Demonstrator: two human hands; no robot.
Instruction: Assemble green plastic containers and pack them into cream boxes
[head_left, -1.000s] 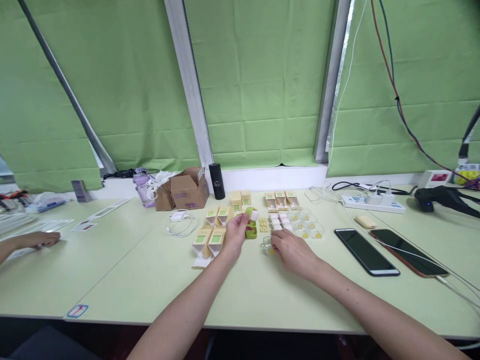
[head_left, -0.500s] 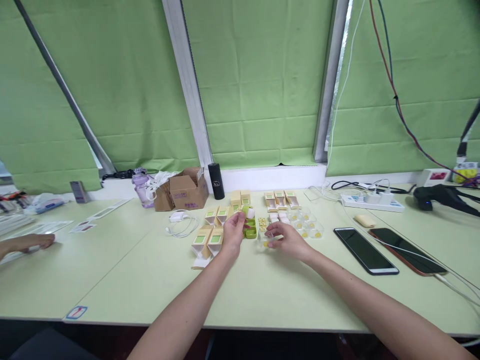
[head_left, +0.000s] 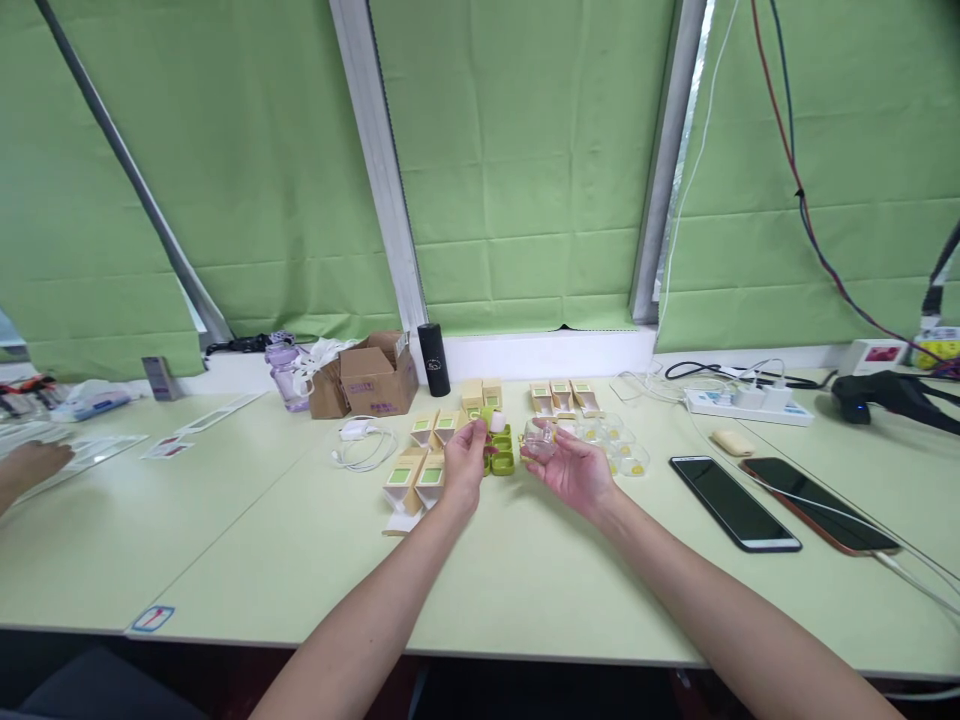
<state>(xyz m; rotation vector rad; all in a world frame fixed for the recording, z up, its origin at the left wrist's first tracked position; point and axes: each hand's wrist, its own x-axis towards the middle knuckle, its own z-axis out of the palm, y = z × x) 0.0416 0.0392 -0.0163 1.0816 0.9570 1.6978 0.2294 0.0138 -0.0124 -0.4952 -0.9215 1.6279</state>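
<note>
1. Edges first: the front edge [head_left: 525, 656] of the pale table [head_left: 517, 590] runs along the bottom, and both forearms reach in over it. Most of the elbow room is that wide stretch of tabletop between the forearms, well short of the edge.
2. Left side is tight. Pale cartons [head_left: 409, 482] with green panels sit right beside the left hand [head_left: 465, 462]; can't tell if they touch the wrist.
3. Far side has a limit too: three open cartons [head_left: 562, 400] stand in a row beyond the right hand [head_left: 574, 470], with a white ledge [head_left: 517, 357] behind them.
4. On the right, clear cups [head_left: 634, 460] with yellow bits inside are bunched just beside the right hand, partly hidden by it. Past those there's more tabletop, then a dark phone [head_left: 735, 503], well apart.
5. Left hand is pinching a small green-and-white piece [head_left: 492, 420] between thumb and fingers, up at the fingertips. A green compartment tray [head_left: 503, 465] sits just to its right.
6. Right hand has its palm partly turned up, fingers curled round a clear container [head_left: 538, 438]. That's at the fingertips as well, facing the left hand's piece, near it but with a gap between.
</note>
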